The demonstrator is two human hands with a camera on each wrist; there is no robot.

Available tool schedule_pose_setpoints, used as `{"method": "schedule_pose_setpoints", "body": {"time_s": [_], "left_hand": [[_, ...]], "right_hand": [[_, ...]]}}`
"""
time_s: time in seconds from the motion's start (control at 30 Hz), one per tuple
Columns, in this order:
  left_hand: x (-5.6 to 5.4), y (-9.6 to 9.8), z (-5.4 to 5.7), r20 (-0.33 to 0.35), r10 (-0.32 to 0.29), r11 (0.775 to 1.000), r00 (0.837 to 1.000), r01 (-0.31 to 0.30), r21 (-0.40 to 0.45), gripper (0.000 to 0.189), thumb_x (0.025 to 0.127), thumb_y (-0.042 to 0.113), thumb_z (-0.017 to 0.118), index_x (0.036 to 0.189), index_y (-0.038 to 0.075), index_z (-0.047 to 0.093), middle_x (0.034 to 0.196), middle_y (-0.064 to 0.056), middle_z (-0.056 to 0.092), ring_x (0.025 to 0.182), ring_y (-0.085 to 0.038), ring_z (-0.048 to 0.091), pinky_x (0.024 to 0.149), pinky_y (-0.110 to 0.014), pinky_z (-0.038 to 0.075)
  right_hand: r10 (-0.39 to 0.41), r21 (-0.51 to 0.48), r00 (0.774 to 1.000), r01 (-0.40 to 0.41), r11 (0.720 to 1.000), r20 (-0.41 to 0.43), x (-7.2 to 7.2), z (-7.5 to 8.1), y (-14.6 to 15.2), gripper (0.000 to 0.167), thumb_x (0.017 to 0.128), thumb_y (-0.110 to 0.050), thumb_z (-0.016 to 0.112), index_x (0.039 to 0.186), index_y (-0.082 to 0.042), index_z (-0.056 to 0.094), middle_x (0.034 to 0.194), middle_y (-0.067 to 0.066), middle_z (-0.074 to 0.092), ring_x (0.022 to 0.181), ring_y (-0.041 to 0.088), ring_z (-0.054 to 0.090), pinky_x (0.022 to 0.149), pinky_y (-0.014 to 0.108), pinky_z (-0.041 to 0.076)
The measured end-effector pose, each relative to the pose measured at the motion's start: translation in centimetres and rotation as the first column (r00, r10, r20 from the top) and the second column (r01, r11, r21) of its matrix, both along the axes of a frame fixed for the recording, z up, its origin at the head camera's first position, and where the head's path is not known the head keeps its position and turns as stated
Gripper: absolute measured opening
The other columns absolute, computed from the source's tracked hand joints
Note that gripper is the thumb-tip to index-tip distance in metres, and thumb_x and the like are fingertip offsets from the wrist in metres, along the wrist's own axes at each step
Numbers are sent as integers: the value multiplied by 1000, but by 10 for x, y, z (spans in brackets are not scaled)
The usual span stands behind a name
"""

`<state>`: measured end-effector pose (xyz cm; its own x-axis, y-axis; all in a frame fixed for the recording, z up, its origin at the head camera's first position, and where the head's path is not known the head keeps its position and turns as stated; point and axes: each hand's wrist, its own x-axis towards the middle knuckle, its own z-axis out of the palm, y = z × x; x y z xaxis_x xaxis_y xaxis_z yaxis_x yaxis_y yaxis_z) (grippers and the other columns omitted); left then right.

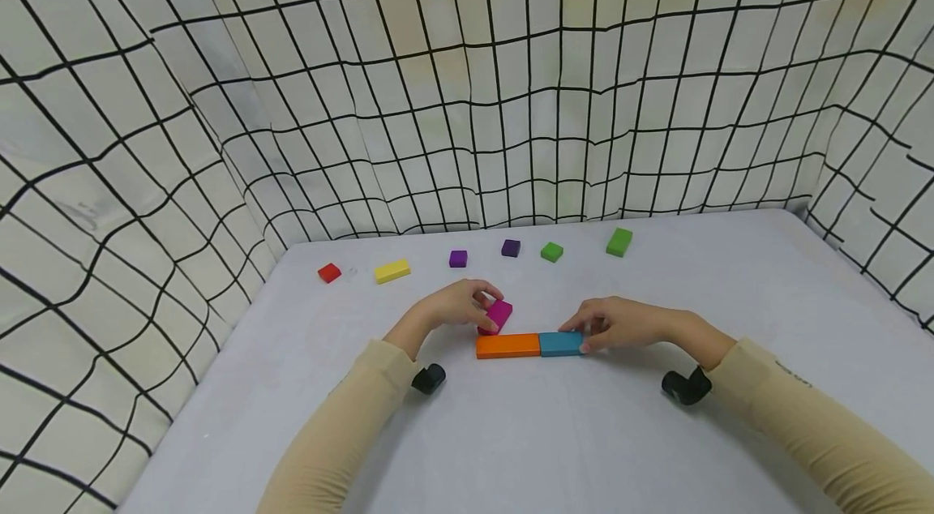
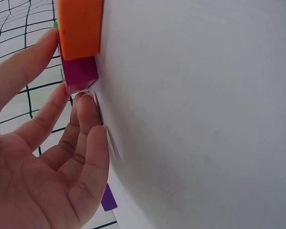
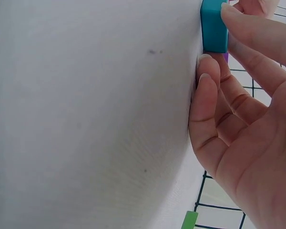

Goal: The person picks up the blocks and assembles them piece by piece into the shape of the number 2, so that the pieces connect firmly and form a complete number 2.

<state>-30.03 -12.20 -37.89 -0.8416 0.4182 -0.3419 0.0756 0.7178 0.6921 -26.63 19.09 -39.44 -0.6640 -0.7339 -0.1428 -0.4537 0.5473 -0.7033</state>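
Observation:
My left hand [image 1: 461, 305] pinches a magenta block [image 1: 499, 314] between thumb and fingers, its length slanting just behind the left part of an orange block [image 1: 507, 346]. End to end with the orange block lies a blue block [image 1: 560, 344], the two forming one straight row. My right hand [image 1: 620, 323] grips the blue block at its right end, thumb at the near corner and fingers behind. In the left wrist view the magenta block [image 2: 80, 74] shows past the end of the orange one. The right wrist view shows the thumb on the blue block [image 3: 214, 26].
Along the back of the white table [image 1: 467, 433] lie a red block [image 1: 329, 272], a yellow block [image 1: 392, 271], two purple blocks [image 1: 458, 259] and two green blocks [image 1: 619, 242]. A white wall with black grid lines [image 1: 511, 92] encloses the back and sides.

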Motion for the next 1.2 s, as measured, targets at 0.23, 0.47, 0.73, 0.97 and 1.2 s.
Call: {"method": "schedule_pose_setpoints", "body": {"time_s": [0.23, 0.47, 0.73, 0.97, 1.2], "left_hand": [[-1, -1, 0, -1, -8, 1000, 1000, 8, -17, 52, 87, 15, 82, 135, 13, 62, 128, -11, 61, 116, -26, 57, 99, -43, 51], [-1, 1, 0, -16, -8, 1000, 1000, 8, -23, 52, 88, 17, 83, 135, 14, 63, 128, -11, 61, 116, -27, 57, 101, -46, 50], [0, 3, 0, -9, -26, 1000, 1000, 26, -16, 51, 89, 14, 81, 137, 14, 63, 130, -12, 61, 119, -29, 56, 103, -49, 48], [1, 3, -1, -1, -37, 999, 999, 37, -7, 52, 89, 13, 80, 138, 15, 63, 130, -12, 62, 120, -29, 56, 102, -48, 49], [1, 2, -1, -7, -48, 999, 999, 48, -10, 52, 89, 13, 80, 138, 14, 62, 128, -11, 62, 118, -28, 57, 101, -47, 49]], "right_hand": [[-4, 4, 1000, 4, 1000, 3, -1, 0, 0, 36, 97, -19, 72, 131, -10, 70, 112, -3, 64, 102, 19, 58, 88, 31, 51], [-4, 6, 1000, 4, 1000, -7, -1, 0, 0, 36, 97, -19, 72, 131, -11, 70, 111, -3, 64, 101, 19, 58, 88, 31, 52], [-2, 5, 1000, 2, 1000, 0, -2, -2, 0, 36, 97, -20, 73, 132, -11, 70, 112, -3, 64, 103, 20, 58, 89, 32, 51], [-5, 9, 1000, 5, 1000, 3, -2, -2, -1, 36, 96, -19, 72, 131, -11, 70, 111, -3, 63, 103, 20, 58, 88, 31, 51], [-9, 11, 1000, 9, 1000, 5, -2, -2, -1, 36, 96, -19, 72, 131, -11, 70, 112, -3, 64, 103, 20, 58, 89, 32, 51]]}}
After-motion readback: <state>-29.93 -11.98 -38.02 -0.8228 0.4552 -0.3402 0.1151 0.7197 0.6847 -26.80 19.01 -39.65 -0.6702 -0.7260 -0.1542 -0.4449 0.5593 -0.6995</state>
